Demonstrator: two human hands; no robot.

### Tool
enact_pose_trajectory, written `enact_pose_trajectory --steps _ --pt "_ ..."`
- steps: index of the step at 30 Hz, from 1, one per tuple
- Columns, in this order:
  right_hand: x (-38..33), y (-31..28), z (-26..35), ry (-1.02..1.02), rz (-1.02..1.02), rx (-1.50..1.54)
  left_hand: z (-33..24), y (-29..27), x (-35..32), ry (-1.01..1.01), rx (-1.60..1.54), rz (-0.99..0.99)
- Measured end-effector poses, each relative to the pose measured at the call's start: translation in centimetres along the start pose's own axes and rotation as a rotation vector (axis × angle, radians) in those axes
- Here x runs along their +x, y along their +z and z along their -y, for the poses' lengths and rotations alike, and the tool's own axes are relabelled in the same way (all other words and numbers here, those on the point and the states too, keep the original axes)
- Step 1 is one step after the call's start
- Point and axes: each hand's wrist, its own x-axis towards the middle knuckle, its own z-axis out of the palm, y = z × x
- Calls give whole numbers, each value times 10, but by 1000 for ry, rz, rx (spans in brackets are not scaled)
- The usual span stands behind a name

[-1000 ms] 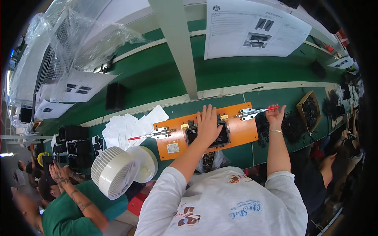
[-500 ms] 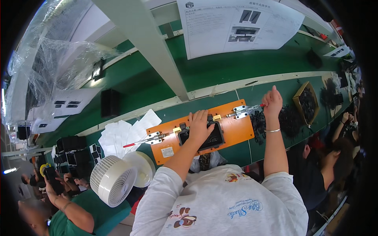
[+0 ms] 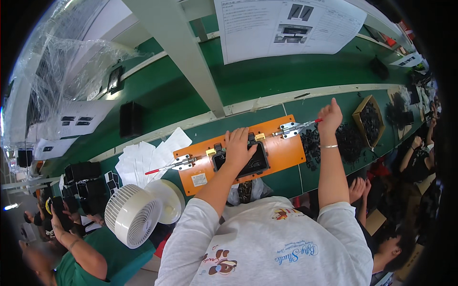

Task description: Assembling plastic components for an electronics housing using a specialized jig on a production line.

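Right hand (image 3: 329, 117) was closed on the red-tipped toggle clamp lever (image 3: 305, 125); left hand (image 3: 240, 148) lay flat, open, on the black housing (image 3: 248, 161) in the orange jig (image 3: 286, 155). Housing prob. light, rigid plastic; best held by edges.

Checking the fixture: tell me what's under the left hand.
The left hand presses flat on a black part seated in the orange jig. The part's middle is hidden beneath the palm.

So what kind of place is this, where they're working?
Probably a factory assembly line. A long green workbench holds an orange clamping jig, a box of small black parts sits nearby, and instruction sheets hang overhead.
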Motion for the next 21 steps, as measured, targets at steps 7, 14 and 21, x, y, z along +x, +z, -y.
enact_pose_trajectory --steps 7,14,21 --pt "-83 30 -72 -892 684 -1107 0 -1 0 -3 -17 -21" --pt "-94 38 -67 -885 732 -1089 -1 -5 0 -22 -21 -7" --pt "-38 6 -16 -405 153 -516 2 -56 -59 -33 -146 -334"
